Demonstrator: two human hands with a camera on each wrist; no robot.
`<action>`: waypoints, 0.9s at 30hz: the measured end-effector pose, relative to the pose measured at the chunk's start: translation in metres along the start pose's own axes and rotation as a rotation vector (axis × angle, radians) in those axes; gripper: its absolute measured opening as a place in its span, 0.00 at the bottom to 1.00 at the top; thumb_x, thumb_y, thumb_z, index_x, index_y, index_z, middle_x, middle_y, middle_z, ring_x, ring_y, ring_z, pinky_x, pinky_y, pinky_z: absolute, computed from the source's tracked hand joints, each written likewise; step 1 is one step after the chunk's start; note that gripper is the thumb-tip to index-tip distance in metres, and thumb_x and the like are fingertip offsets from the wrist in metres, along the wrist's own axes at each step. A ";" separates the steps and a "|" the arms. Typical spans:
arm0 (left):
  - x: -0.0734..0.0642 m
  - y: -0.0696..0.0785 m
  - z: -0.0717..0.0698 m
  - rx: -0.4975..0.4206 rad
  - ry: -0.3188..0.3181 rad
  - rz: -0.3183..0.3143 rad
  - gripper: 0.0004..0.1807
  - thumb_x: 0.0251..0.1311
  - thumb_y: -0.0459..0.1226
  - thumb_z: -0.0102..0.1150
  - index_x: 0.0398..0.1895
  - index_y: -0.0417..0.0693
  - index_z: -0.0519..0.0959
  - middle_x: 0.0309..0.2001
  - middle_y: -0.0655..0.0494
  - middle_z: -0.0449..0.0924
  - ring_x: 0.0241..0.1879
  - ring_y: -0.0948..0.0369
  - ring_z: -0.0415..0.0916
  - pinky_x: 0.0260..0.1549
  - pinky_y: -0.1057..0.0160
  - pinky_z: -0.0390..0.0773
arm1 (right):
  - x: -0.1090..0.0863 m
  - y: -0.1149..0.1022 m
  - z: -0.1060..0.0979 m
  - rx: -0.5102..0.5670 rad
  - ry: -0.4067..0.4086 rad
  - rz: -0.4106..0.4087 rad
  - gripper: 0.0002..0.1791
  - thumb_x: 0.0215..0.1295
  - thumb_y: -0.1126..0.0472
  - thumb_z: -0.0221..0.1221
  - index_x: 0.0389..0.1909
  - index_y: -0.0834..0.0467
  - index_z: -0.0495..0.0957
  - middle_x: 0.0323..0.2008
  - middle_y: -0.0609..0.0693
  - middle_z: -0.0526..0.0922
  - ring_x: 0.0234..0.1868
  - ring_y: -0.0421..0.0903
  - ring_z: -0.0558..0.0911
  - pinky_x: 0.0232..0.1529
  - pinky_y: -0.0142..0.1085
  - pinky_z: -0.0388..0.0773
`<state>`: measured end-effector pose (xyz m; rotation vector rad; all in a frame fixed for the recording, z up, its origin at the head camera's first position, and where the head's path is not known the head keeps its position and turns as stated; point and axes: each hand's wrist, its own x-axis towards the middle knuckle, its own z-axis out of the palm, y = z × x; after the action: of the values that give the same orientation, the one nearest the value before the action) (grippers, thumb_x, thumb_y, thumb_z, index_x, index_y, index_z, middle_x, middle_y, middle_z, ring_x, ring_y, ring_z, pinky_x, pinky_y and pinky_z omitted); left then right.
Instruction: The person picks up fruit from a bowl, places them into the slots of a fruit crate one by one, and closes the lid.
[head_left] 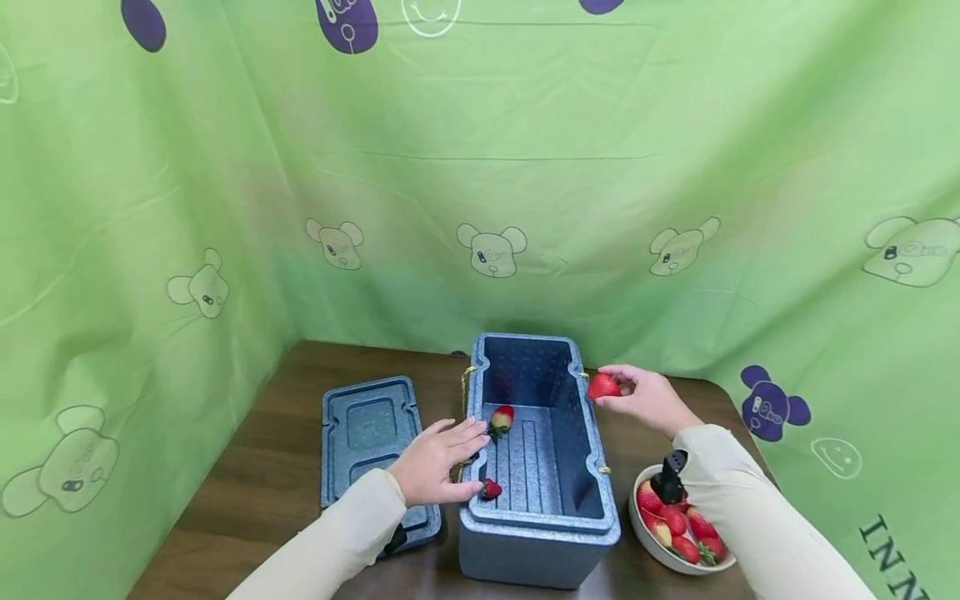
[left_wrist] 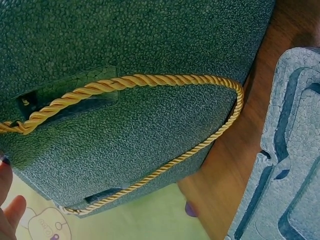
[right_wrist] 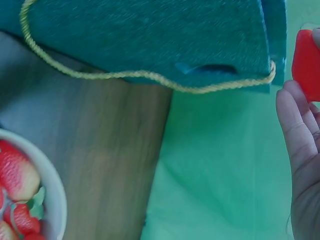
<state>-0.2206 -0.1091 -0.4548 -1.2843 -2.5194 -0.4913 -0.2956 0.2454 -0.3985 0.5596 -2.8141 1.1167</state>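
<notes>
Green curtain [head_left: 405, 308] backs the wooden table [head_left: 225, 500]; bare wood runs between box and right edge. Blue-grey foam box [head_left: 525, 546] stands uncovered, two strawberries [head_left: 502, 419] inside by its left wall; lid [head_left: 367, 423] lies left. White bowl [right_wrist: 59, 200], right, holds more. Left hand [head_left: 442, 462], thumb spread from extended fingers, at left rim. Right hand [head_left: 645, 398] pinches a bright-red strawberry [head_left: 602, 386] beside right rim.

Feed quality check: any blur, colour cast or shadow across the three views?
Head: fairly even light, box interior shaded; left wrist: box grain and gold cord crisp, box greenish; right wrist: softer overall, box teal, held strawberry near-textureless, cut by frame edge.
</notes>
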 end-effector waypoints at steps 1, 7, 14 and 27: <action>0.000 0.001 0.000 0.002 -0.002 0.000 0.32 0.62 0.53 0.53 0.62 0.40 0.74 0.64 0.47 0.70 0.65 0.54 0.65 0.61 0.49 0.66 | 0.002 -0.002 0.001 0.006 -0.004 0.000 0.27 0.51 0.63 0.69 0.52 0.71 0.76 0.30 0.54 0.83 0.31 0.45 0.78 0.29 0.34 0.75; 0.002 0.004 0.002 0.011 -0.001 0.006 0.32 0.58 0.50 0.58 0.62 0.40 0.74 0.63 0.47 0.71 0.65 0.55 0.65 0.61 0.50 0.66 | 0.017 -0.017 0.004 0.024 -0.025 -0.013 0.27 0.52 0.64 0.68 0.52 0.71 0.75 0.36 0.60 0.83 0.33 0.47 0.80 0.32 0.35 0.77; 0.003 0.005 0.003 0.028 0.011 0.016 0.32 0.57 0.50 0.59 0.61 0.41 0.74 0.63 0.48 0.71 0.65 0.56 0.66 0.61 0.51 0.66 | 0.038 -0.037 0.011 0.017 -0.053 -0.031 0.27 0.53 0.62 0.68 0.53 0.69 0.76 0.39 0.61 0.82 0.34 0.49 0.80 0.33 0.37 0.76; 0.000 -0.001 0.002 -0.027 0.005 0.020 0.32 0.59 0.49 0.58 0.62 0.37 0.73 0.64 0.45 0.70 0.66 0.52 0.64 0.64 0.59 0.62 | 0.071 -0.066 0.040 0.038 -0.079 -0.046 0.26 0.52 0.65 0.68 0.53 0.69 0.76 0.40 0.62 0.82 0.37 0.53 0.80 0.38 0.39 0.76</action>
<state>-0.2218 -0.1089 -0.4571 -1.3154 -2.5015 -0.5253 -0.3351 0.1520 -0.3719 0.6824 -2.8356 1.1672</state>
